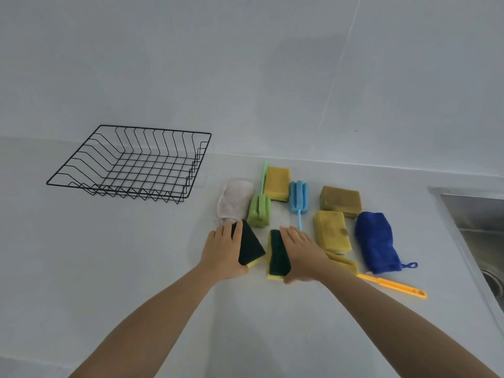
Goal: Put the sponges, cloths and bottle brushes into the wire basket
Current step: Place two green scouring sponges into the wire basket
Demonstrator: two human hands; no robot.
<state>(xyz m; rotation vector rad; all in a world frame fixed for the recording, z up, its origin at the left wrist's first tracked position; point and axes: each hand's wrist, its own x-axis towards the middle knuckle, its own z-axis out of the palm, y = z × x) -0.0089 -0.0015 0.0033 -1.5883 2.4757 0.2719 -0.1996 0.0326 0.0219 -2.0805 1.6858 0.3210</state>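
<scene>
A black wire basket (pixel 131 162) sits empty at middle left. Right of it, at frame centre, lie a pale cloth (pixel 234 200), green brush (pixel 259 205), blue brush (pixel 298 197), three yellow sponges (pixel 277 183) (pixel 341 201) (pixel 331 231), a blue cloth (pixel 377 242) and an orange-handled brush (pixel 392 287). Two green-topped sponges (pixel 250 244) (pixel 276 257) are tilted, each gripped in a hand.

Both my bare arms reach forward, each hand closed on something

My left hand (pixel 225 252) grips with fingers curled over the top and thumb underneath; my right hand (pixel 301 253) lies palm down, fingers extended and together, thumb tucked at the near edge, forearms converging
</scene>
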